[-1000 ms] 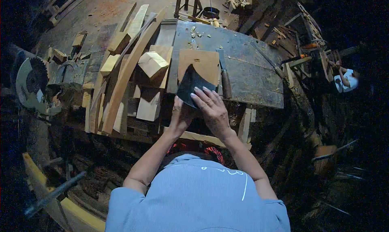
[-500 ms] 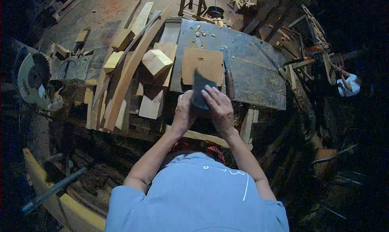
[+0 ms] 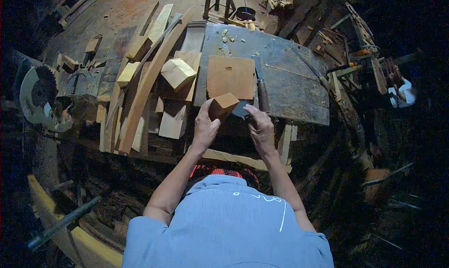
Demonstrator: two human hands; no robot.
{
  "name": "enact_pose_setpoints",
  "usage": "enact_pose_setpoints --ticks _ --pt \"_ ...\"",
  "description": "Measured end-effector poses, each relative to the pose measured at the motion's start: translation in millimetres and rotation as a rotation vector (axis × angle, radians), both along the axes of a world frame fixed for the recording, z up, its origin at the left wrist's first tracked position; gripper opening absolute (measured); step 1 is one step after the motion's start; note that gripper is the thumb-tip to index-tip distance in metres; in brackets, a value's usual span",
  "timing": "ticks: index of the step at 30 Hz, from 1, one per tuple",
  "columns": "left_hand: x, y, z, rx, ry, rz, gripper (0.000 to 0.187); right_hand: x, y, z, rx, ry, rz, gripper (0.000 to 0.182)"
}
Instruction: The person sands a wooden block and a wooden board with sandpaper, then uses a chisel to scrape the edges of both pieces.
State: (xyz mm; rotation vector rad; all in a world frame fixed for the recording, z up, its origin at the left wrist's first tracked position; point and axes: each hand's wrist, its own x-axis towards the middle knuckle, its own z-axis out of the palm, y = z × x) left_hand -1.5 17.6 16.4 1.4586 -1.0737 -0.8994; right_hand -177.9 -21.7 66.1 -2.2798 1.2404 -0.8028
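A small wooden block point(image 3: 223, 105) is grasped in the grip of the left hand point(image 3: 205, 126), held up just above the near edge of the dark worktop point(image 3: 290, 88). A thin dark piece point(image 3: 242, 108), half hidden behind the block, is pinched by the fingers of the right hand point(image 3: 262, 127). A square wooden board point(image 3: 231, 76) lies flat on the worktop just beyond the block, with a dark-handled tool point(image 3: 262, 92) beside it. Curved planks point(image 3: 145, 81) and a circular saw point(image 3: 39, 97) are seen at the left.

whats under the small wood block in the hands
A dark curved piece shows just past the wooden block, which the left hand grips; the right hand holds that piece. Its part beneath the block is hidden.
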Motion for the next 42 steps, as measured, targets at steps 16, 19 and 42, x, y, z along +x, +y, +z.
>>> enact_pose_setpoints --ticks 16,19,42 --pt "3.9 -3.5 32.9 -0.075 -0.201 -0.729 0.053 -28.8 -23.9 -4.4 0.749 -0.436 -0.129 0.031" --pt "1.4 -5.2 32.7 0.176 0.096 -0.752 0.053 -23.6 -20.8 4.8 0.739 -0.531 -0.169 0.036" --pt "-0.3 5.8 20.2 0.066 -0.137 -0.245 0.052 -3.0 14.2 28.9 -0.221 0.079 0.100 0.038"
